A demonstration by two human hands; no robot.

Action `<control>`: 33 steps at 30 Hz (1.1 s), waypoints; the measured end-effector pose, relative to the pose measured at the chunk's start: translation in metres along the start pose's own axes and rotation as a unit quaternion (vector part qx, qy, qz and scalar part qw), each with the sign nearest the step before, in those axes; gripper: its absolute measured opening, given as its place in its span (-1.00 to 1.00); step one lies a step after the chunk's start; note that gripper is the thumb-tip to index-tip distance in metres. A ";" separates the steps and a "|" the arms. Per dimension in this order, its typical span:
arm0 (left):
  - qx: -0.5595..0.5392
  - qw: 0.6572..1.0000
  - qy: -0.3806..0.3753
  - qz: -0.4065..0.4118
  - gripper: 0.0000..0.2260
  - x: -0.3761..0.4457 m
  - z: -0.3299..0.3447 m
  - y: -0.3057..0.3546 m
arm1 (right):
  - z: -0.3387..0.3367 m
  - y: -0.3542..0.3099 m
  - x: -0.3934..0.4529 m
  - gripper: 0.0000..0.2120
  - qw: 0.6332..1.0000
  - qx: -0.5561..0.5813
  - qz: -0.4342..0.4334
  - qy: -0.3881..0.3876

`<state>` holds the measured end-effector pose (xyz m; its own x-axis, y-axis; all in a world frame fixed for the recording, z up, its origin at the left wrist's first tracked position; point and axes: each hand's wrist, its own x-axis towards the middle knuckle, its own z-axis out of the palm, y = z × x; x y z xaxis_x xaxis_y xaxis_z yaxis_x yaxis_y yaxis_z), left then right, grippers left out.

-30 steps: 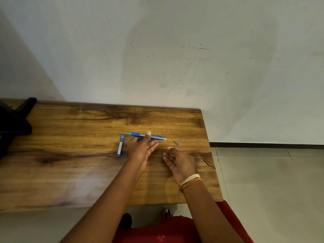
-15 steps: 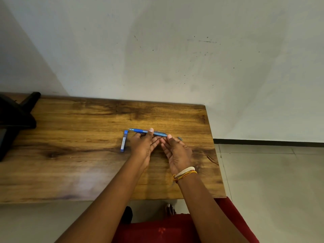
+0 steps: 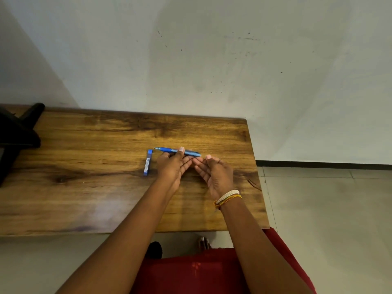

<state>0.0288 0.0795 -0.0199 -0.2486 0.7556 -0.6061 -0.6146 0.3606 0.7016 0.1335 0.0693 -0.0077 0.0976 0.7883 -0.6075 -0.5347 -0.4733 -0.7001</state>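
A blue pen [image 3: 169, 150] lies crosswise just above the wooden table [image 3: 84, 187], tip pointing left. My left hand [image 3: 172, 166] holds it, thumb on top of the barrel and fingers underneath. My right hand [image 3: 215, 174] is beside it with curled fingers. Its thumb and fingertips come together at the pen's right end and touch my left fingers. Whether they pinch anything is hidden. A small blue case [image 3: 147, 162] lies flat on the table just left of my left hand.
A black stand [image 3: 14, 134] occupies the table's far left end. The table's right edge runs close to my right wrist, with tiled floor [image 3: 328, 219] beyond it. A white wall rises behind the table.
My right hand moved left and forward from the table to the pen's right end. The small grey piece seen earlier to the right of the pen is no longer visible. My left hand kept the pen.
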 end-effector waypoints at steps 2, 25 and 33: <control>0.011 1.000 -0.002 -0.002 -0.96 0.000 0.001 0.000 | -0.004 -0.009 0.003 -0.95 0.998 -0.053 -0.024 0.024; 0.237 0.971 0.009 0.016 -0.90 -0.006 0.008 -0.009 | -0.052 -0.044 0.037 -0.85 0.861 -0.454 -0.178 0.143; 0.267 0.963 0.027 0.022 -0.86 -0.005 0.005 -0.009 | -0.037 -0.026 0.009 -0.85 0.853 -0.505 -0.126 0.035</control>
<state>0.0400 0.0751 -0.0212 -0.3136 0.7525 -0.5791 -0.1339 0.5688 0.8115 0.1790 0.0747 -0.0089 0.1709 0.9064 -0.3863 0.5029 -0.4174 -0.7569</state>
